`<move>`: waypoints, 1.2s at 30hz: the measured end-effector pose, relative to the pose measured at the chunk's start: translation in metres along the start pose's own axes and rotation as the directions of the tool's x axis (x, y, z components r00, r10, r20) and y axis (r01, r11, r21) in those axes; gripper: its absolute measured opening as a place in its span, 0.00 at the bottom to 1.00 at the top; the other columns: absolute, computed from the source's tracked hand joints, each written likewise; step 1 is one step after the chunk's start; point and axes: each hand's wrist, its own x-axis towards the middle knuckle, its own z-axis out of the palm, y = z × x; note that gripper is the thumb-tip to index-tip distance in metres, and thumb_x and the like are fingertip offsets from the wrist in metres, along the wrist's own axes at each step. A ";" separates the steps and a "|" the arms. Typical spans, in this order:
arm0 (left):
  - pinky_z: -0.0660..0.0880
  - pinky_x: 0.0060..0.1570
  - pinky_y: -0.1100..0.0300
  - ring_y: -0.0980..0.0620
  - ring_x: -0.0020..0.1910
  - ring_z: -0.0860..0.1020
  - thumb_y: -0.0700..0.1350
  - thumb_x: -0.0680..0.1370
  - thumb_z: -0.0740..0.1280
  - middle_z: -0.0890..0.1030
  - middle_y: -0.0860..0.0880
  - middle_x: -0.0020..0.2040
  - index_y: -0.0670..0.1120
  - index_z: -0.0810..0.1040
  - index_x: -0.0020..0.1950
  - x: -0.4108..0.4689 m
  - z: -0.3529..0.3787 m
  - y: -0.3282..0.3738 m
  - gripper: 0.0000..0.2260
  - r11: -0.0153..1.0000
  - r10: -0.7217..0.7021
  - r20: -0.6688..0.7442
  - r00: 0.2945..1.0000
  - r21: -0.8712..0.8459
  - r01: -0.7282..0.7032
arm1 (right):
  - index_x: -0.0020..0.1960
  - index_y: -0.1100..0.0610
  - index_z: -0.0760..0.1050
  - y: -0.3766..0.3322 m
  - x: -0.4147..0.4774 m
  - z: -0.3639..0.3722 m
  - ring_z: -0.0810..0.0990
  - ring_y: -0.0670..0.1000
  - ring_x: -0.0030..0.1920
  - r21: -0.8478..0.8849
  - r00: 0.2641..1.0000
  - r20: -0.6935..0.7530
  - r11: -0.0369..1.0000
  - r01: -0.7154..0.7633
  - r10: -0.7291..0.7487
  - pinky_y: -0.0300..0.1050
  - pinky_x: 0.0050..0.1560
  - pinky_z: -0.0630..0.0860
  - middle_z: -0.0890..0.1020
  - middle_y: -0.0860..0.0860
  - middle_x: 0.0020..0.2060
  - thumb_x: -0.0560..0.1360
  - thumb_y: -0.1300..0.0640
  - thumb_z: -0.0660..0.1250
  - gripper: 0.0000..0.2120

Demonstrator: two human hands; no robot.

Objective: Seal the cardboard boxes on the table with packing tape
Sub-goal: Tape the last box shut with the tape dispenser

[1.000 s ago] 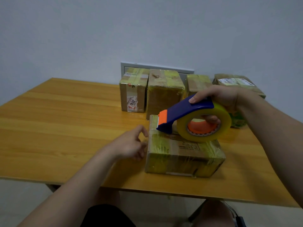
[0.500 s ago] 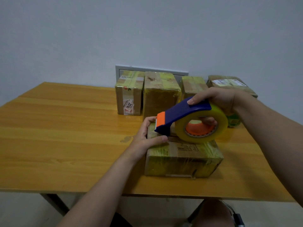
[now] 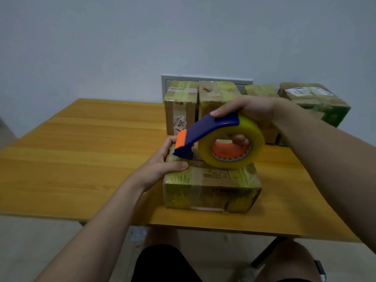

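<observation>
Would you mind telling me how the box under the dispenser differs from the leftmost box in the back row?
The front box lies low and wide; the leftmost back box stands taller. The left hand grips the front box; no hand touches the back one. Only the back box carries a red-and-white sticker. Both are cardboard with yellowish tape.

Bare left hand (image 3: 160, 169), bare right hand (image 3: 250, 110), bare forearms (image 3: 97, 231), black shorts (image 3: 162, 265), bare knees (image 3: 284, 259)
</observation>
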 end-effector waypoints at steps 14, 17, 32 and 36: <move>0.81 0.52 0.56 0.44 0.61 0.83 0.48 0.66 0.78 0.83 0.49 0.63 0.51 0.69 0.73 -0.001 -0.006 0.002 0.36 0.995 -0.061 0.023 0.998 -0.078 0.063 | 0.61 0.56 0.82 0.005 -0.021 -0.004 0.82 0.52 0.33 0.008 0.993 0.111 0.999 0.042 -0.042 0.48 0.39 0.81 0.84 0.54 0.36 0.83 0.47 0.60 0.18; 0.81 0.53 0.55 0.43 0.62 0.82 0.47 0.65 0.78 0.81 0.46 0.65 0.48 0.68 0.74 0.002 -0.003 0.003 0.38 0.996 -0.061 0.018 0.998 -0.064 0.062 | 0.64 0.61 0.76 0.006 -0.024 -0.008 0.82 0.52 0.32 -0.004 0.995 0.101 1.000 0.018 -0.018 0.48 0.37 0.81 0.84 0.55 0.35 0.81 0.47 0.63 0.20; 0.75 0.65 0.47 0.45 0.69 0.75 0.55 0.63 0.81 0.74 0.50 0.71 0.61 0.76 0.65 0.003 -0.010 0.022 0.31 0.948 -0.206 -0.002 0.979 0.249 0.200 | 0.58 0.61 0.84 0.072 -0.100 -0.035 0.77 0.53 0.27 0.140 0.998 -0.032 0.989 -0.040 0.045 0.47 0.30 0.77 0.79 0.57 0.31 0.66 0.43 0.80 0.28; 0.69 0.65 0.52 0.48 0.76 0.65 0.59 0.66 0.79 0.64 0.54 0.79 0.64 0.75 0.67 0.014 0.012 0.072 0.30 0.519 -0.180 -0.116 0.977 0.832 0.195 | 0.56 0.60 0.85 0.084 -0.100 -0.028 0.76 0.52 0.26 0.173 0.993 -0.116 0.985 0.021 0.000 0.45 0.28 0.76 0.80 0.56 0.31 0.69 0.47 0.75 0.22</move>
